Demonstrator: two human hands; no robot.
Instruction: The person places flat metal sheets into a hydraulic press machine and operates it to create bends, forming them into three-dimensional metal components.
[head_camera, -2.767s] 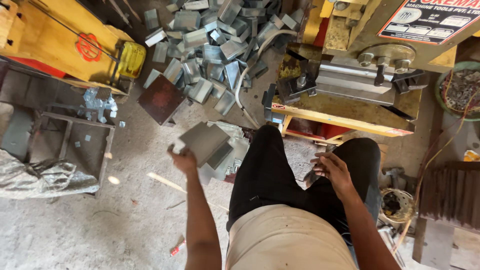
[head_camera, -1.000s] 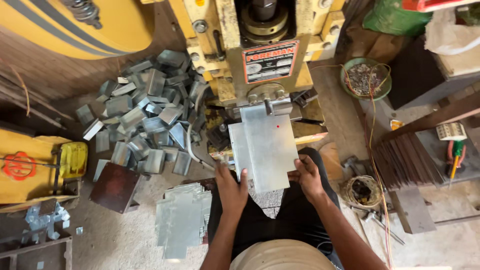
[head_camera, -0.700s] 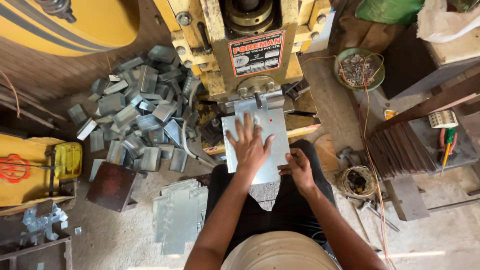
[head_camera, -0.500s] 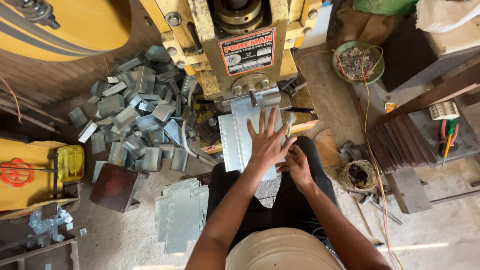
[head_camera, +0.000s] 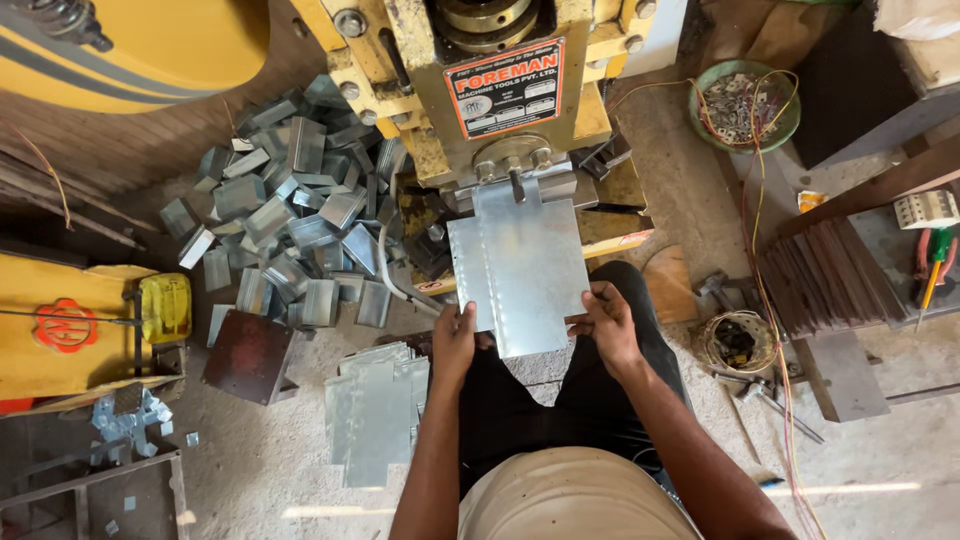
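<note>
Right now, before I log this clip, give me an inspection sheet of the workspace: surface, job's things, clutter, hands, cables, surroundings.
Surface: dusty concrete floor, strewn with metal scraps.
Job's things: flat metal sheet with its far end under the yellow press; stack of flat sheets on the floor beside the person's left leg.
Clutter: heap of bent metal pieces left of the press; green bowl of small parts.
Hands: left hand grips the sheet's near left corner; right hand grips its near right edge.
Cables: thin wires trail across the floor on the right.
Surroundings: yellow machine on the left.
</note>
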